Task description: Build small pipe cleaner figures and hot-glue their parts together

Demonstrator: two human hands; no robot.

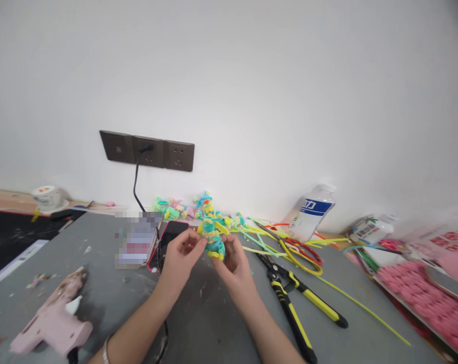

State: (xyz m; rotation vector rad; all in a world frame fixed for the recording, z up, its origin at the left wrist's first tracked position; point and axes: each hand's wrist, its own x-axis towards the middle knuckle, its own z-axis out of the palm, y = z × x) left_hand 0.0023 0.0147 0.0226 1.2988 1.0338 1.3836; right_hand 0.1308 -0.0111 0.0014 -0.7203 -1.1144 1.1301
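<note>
Between my two hands, above the grey table (198,328), is a small fuzzy figure (212,233) in teal and yellow that looks made of pipe cleaners. My left hand (181,253) pinches its left side with thumb and forefinger. On the other side, my right hand (234,258) grips its lower right part near the yellow feet. Fingertips cover part of the figure's edges. Just behind it, against the wall, lie several similar colourful fuzzy figures (170,210).
Pliers with yellow-black handles (289,293), scissors (302,258) and loose pipe cleaners (365,301) lie right. A white bottle (312,212) leans by the wall. Left are a pink glue gun (54,323), a phone (171,235) and a black cord (135,182) from the socket. Pink yarn (426,293) sits far right.
</note>
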